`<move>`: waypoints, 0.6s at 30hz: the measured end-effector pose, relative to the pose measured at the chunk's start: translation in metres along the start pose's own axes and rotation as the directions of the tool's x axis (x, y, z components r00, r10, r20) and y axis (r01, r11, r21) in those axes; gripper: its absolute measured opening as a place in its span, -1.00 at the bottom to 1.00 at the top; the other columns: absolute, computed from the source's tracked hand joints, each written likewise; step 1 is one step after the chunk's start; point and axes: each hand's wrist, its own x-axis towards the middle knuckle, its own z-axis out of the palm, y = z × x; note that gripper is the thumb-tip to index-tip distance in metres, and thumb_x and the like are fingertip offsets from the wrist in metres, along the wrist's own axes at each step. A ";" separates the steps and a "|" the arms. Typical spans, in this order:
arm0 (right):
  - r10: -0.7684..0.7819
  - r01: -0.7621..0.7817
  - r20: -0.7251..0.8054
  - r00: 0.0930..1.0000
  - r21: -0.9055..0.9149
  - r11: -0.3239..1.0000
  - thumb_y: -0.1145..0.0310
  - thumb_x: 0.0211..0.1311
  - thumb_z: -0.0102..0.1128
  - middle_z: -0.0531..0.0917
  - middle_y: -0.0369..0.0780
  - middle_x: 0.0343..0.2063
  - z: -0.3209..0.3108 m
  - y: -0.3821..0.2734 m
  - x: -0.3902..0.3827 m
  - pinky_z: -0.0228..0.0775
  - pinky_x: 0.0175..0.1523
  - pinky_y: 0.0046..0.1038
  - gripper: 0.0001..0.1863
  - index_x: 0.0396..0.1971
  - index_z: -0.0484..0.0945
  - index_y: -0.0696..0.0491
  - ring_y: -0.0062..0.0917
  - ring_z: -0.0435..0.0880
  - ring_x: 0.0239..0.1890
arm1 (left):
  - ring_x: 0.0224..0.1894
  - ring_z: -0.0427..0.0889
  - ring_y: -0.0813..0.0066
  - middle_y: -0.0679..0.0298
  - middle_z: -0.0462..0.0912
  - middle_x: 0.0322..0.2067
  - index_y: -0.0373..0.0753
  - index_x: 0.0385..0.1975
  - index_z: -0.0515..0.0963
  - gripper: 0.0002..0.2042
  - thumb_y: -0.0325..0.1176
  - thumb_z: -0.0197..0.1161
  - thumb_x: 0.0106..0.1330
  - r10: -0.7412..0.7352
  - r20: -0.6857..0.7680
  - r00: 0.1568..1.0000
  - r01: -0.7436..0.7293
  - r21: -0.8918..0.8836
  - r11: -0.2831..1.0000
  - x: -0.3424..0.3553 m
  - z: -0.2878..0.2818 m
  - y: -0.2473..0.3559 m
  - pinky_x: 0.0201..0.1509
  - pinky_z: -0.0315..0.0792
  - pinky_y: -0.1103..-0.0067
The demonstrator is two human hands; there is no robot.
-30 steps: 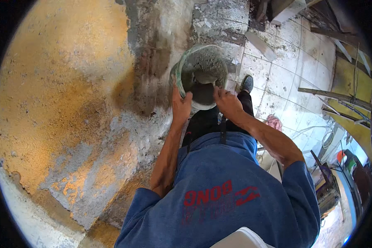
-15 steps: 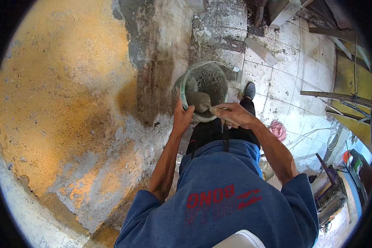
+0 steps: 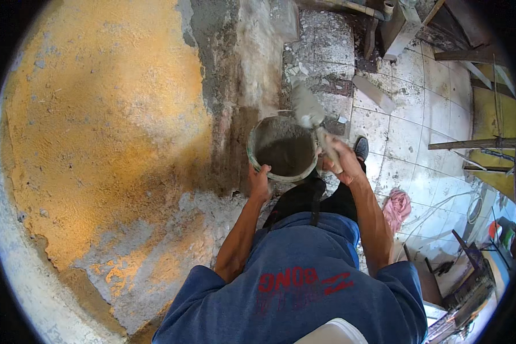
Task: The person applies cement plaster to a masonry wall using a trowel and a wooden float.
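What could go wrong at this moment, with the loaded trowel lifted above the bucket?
1. The trowel carries a heap of wet mortar above the rim of the bucket; if it tilts, mortar may fall on the tiled floor or on the black shoe.
2. The left hand grips only the rim, so the bucket might tip or slip.
3. The right hand is smeared with mortar, so its grip on the handle may be slippery.
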 end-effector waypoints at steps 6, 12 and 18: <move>-0.588 0.528 -0.396 0.706 -0.260 0.809 0.07 0.52 0.06 0.62 -0.31 -0.31 -0.027 -0.068 -0.031 0.42 -0.41 -0.65 -0.63 0.09 0.47 0.03 -0.73 0.53 -0.47 | 0.12 0.49 0.28 0.15 0.51 0.09 -0.25 0.37 0.25 -0.36 -0.46 0.25 0.26 -0.117 -0.039 0.992 0.122 0.149 0.981 0.004 -0.045 -0.018 0.27 0.34 0.36; -0.802 0.720 -0.594 0.052 -0.535 0.443 0.29 0.42 0.25 0.63 -0.09 -0.29 -0.036 -0.132 -0.059 0.45 -0.47 -0.53 -0.50 0.21 0.31 0.17 -0.55 0.58 -0.47 | -0.08 0.58 0.26 0.15 0.51 -0.06 -0.20 0.34 0.21 -0.39 -0.48 0.21 0.26 -0.125 -0.015 0.992 0.126 0.167 0.978 -0.013 -0.081 -0.030 -0.17 0.62 0.31; -0.995 0.587 -0.052 0.081 -0.804 0.090 0.25 0.35 0.26 0.66 -0.14 -0.22 0.037 0.122 0.116 0.44 -0.22 -0.33 -0.64 0.05 0.50 0.10 -0.39 0.62 -0.29 | -0.09 0.59 0.30 0.13 0.52 -0.05 -0.22 0.43 0.16 -0.30 -0.46 0.25 0.25 -0.102 -0.095 0.990 0.122 0.236 0.964 -0.011 -0.123 -0.065 -0.12 0.59 0.37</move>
